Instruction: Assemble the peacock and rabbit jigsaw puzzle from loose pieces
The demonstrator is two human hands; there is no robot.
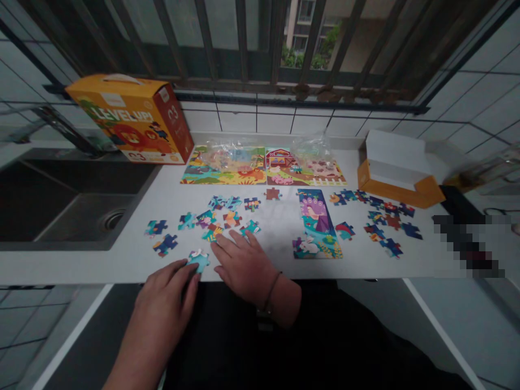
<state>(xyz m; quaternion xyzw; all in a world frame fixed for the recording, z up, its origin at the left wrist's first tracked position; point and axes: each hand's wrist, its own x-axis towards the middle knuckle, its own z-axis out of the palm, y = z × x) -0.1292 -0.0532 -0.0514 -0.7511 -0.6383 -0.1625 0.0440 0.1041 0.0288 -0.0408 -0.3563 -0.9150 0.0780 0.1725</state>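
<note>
My left hand [166,292] pinches a light-blue jigsaw piece [198,261] between fingers and thumb at the counter's front edge. My right hand [244,265] lies flat beside it, fingers spread. Its fingertips reach a yellow-and-teal jigsaw piece [212,233] and come close to a teal piece [250,227]. Loose pieces are scattered beyond both hands, among them a blue patterned group [225,202] and a brown piece [273,194]. Right of my right hand is a partly joined puzzle [319,222] with a peacock and a white rabbit.
Two finished-looking picture panels [227,176] lie at the back with clear plastic bags [312,151] on them. An orange box [125,119] stands by the sink [77,203] at left. An open orange tray box [400,187] and several loose pieces [393,221] are at right.
</note>
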